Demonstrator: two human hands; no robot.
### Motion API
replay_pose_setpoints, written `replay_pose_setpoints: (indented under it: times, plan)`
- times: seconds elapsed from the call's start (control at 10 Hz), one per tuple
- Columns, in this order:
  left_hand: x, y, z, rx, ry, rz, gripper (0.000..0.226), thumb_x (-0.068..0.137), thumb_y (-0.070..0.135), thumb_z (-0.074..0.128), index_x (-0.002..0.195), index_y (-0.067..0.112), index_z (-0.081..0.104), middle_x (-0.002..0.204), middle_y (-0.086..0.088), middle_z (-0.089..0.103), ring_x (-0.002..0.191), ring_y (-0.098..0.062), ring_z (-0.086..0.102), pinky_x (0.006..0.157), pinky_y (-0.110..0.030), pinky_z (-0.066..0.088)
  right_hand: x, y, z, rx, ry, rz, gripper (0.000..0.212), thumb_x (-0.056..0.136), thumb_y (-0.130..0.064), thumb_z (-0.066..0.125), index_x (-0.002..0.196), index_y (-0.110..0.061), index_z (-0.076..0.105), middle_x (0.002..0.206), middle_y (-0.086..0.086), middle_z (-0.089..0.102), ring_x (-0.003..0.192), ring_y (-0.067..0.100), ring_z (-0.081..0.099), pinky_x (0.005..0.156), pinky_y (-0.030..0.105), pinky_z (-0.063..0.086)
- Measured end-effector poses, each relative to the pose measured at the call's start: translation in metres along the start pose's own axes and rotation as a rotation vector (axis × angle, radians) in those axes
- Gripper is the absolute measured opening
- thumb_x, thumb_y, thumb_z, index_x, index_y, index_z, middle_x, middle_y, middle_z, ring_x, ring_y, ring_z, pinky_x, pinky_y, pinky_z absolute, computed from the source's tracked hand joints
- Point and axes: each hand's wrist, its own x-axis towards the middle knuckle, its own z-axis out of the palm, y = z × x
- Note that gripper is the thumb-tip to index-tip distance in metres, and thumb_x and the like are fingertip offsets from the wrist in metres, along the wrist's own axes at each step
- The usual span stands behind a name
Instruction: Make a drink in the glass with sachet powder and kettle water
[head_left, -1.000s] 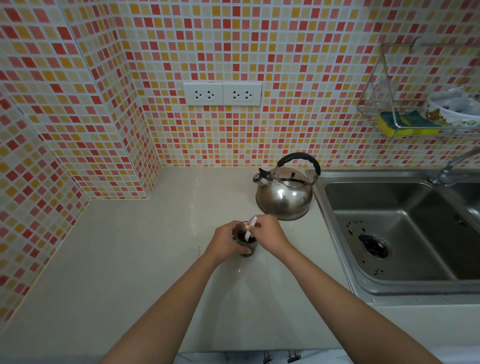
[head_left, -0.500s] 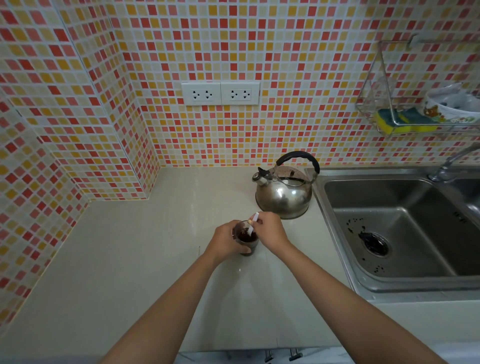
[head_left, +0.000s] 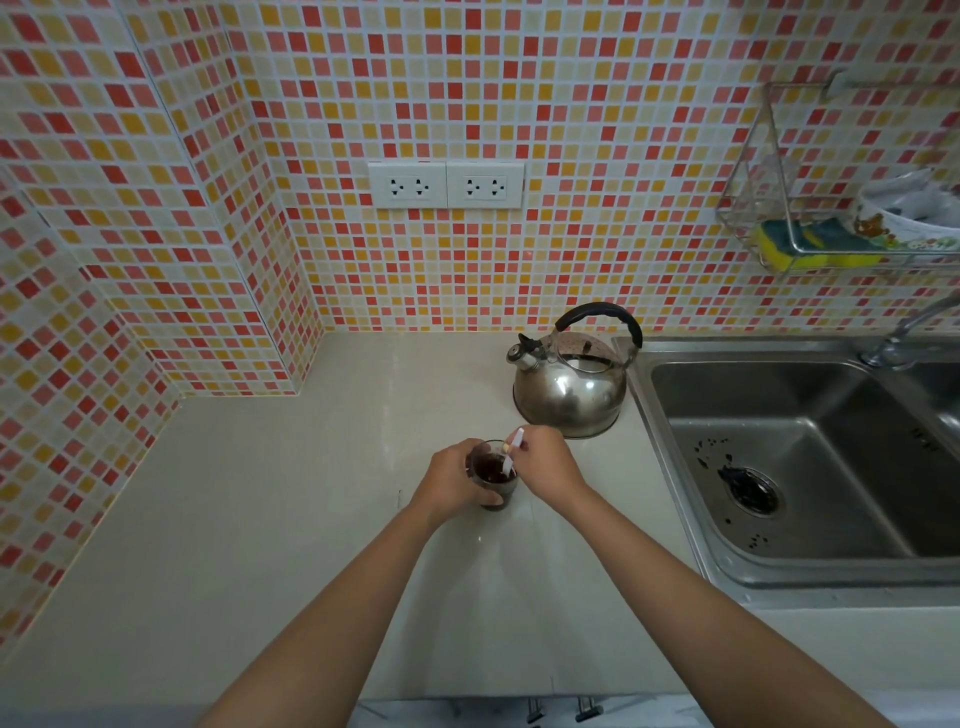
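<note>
Dark brown drink fills the glass (head_left: 492, 480) | left hand (head_left: 451, 483) wrapped around glass | right hand (head_left: 545, 461) pinching white spoon (head_left: 510, 457) dipped inside | steel kettle (head_left: 571, 379) behind

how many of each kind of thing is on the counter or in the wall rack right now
kettle: 1
glass of dark drink: 1
white stirrer: 1
sponge in the rack: 1
bowl in the rack: 1
total: 5
</note>
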Motion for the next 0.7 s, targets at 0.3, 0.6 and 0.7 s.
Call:
replay_pose_setpoints:
  times: [0.3, 0.6, 0.7]
  plan:
    - [0.004, -0.005, 0.002, -0.009, 0.001, -0.022, 0.071, 0.049, 0.008, 0.089, 0.115, 0.019, 0.064, 0.112, -0.002, 0.069, 0.107, -0.021, 0.064, 0.096, -0.036, 0.053, -0.003, 0.011, 0.004, 0.206, 0.132, 0.154, 0.049, 0.080, -0.001, 0.050, 0.035, -0.019, 0.045, 0.040, -0.007, 0.042, 0.047, 0.014, 0.039, 0.041, 0.019, 0.026]
    - [0.003, -0.006, 0.003, -0.002, -0.003, -0.028, 0.074, 0.051, 0.007, 0.090, 0.119, 0.017, 0.061, 0.119, -0.004, 0.067, 0.112, -0.023, 0.062, 0.099, -0.039, 0.052, 0.002, 0.013, 0.004, 0.234, 0.098, 0.228, 0.045, 0.078, -0.003, 0.054, 0.037, -0.022, 0.054, 0.046, -0.002, 0.044, 0.045, 0.013, 0.041, 0.045, 0.023, 0.030]
    - [0.004, -0.006, 0.004, -0.021, -0.006, -0.016, 0.079, 0.050, 0.007, 0.091, 0.122, 0.017, 0.060, 0.121, -0.004, 0.066, 0.115, -0.024, 0.061, 0.098, -0.037, 0.051, 0.004, 0.015, 0.006, 0.264, 0.101, 0.215, 0.030, 0.082, -0.018, 0.061, 0.054, -0.009, 0.057, 0.054, 0.000, 0.048, 0.058, 0.019, 0.049, 0.057, 0.030, 0.037]
